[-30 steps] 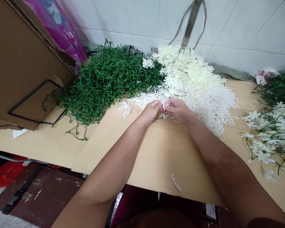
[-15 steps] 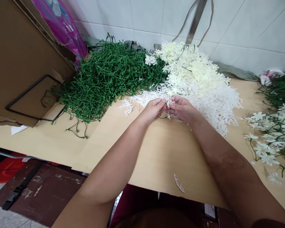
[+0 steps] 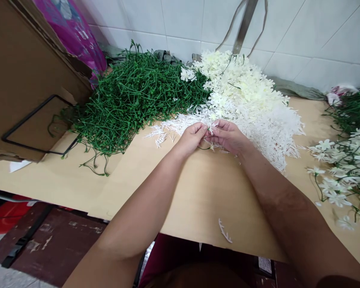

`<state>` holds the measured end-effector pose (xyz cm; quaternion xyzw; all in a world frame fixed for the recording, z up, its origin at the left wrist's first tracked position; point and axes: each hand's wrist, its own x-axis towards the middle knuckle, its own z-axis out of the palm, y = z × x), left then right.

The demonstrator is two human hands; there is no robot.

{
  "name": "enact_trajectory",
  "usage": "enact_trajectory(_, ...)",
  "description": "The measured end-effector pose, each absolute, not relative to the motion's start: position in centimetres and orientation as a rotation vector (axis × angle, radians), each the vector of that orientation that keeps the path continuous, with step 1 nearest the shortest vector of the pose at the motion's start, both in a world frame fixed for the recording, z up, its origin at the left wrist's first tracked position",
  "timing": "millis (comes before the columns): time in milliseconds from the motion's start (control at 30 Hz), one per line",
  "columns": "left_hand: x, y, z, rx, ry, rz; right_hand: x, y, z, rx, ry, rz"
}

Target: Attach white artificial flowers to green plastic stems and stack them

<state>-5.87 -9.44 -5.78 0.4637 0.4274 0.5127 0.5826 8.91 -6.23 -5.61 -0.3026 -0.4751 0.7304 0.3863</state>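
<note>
Left hand [image 3: 193, 137], right hand [image 3: 226, 136] pinched, fingertips meeting.

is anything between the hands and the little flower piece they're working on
Nothing visible. The left hand and right hand meet fingertip to fingertip on the small flower piece, just in front of the white sprig pile; exactly how each pinches it is hidden.

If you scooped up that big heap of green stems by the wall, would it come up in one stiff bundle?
Probably not. The green stems are thin and curl every way, so they would likely sag and droop. They look tangled, so a clump might drag neighbours along. A few strands already trail loose onto the table, so some may drop off.
</note>
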Motion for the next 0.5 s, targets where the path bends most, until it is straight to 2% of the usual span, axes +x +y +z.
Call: enact_trajectory(500,-5.84,-9.43,-5.83,1.179,1.019,1.168,8.88,-6.31,-5.8,-0.754,-1.291,1.882)
